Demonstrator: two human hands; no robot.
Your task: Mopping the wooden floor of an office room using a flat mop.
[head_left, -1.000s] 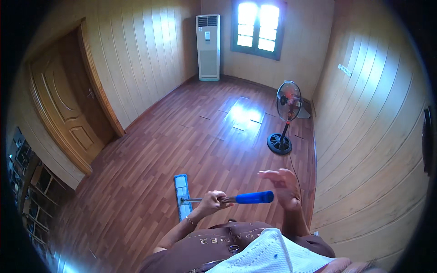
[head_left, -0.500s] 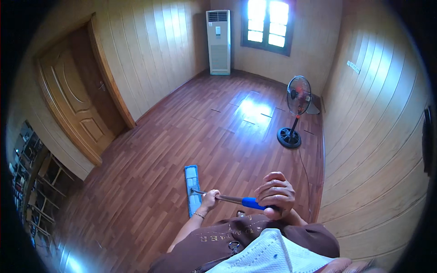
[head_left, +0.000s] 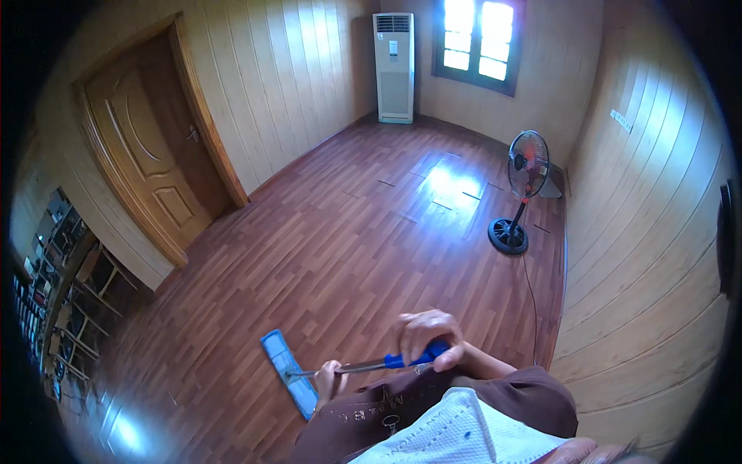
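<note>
A flat mop [head_left: 276,353] with a light-blue pad lies on the wooden floor at the lower left, its pad slanting. From the pad its metal pole runs right, toward my body, ending in a blue grip. My left hand [head_left: 328,379] is wrapped round the pole a short way from the pad. At the pole's other end my right hand [head_left: 430,334] is curled over the blue grip, its fingers slightly blurred and hiding part of the grip.
A standing fan [head_left: 528,174] is at the right with its cord [head_left: 532,298] trailing along the floor. Wooden chairs [head_left: 89,309] stand at the far left, near a door [head_left: 147,147]. A tall white air conditioner [head_left: 396,77] fills the back corner beside a window [head_left: 477,46].
The mop pad has moved left and nearer to me, and turned at a slant. Both hands have shifted left with the pole. The view has swung slightly left.
</note>
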